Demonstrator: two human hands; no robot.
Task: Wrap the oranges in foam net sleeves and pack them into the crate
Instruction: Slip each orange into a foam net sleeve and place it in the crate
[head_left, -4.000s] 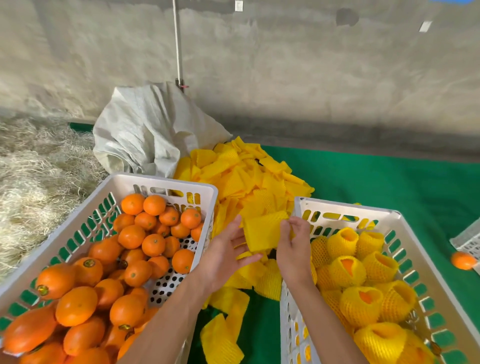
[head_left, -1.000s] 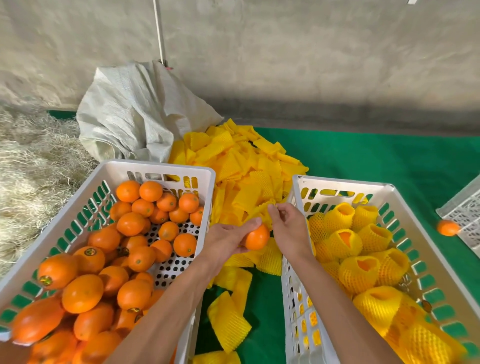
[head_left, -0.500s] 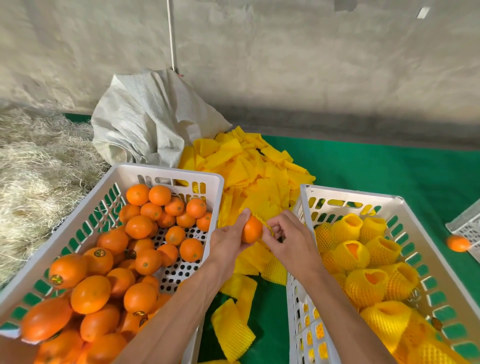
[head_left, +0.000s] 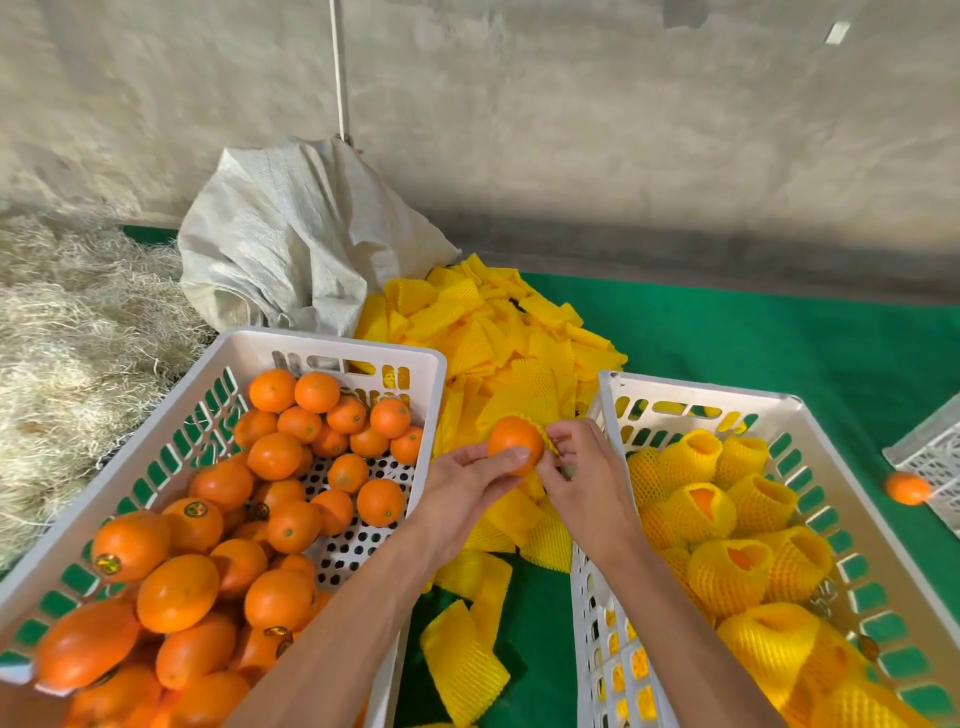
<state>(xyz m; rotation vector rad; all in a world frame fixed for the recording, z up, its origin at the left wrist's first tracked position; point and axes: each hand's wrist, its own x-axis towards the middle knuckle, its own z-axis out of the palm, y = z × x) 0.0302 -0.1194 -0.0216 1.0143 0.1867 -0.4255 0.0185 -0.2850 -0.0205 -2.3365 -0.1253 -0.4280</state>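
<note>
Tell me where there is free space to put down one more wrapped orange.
In the right crate, bare floor shows along the far wall, beyond the wrapped oranges. Green mat is bare beyond that crate. The left crate is heaped with loose oranges; foam sleeves crowd the gap between.

We see bare oranges (head_left: 218, 519) glossy orange | foam net sleeves (head_left: 498, 338) yellow, mesh-textured | wrapped oranges (head_left: 727, 519) yellow net, orange showing at openings | both crates (head_left: 332, 345) white, slotted walls, left floor dotted with holes | mat (head_left: 779, 343) green | sack (head_left: 291, 234) off-white woven | straw (head_left: 67, 332) pale tan
</note>
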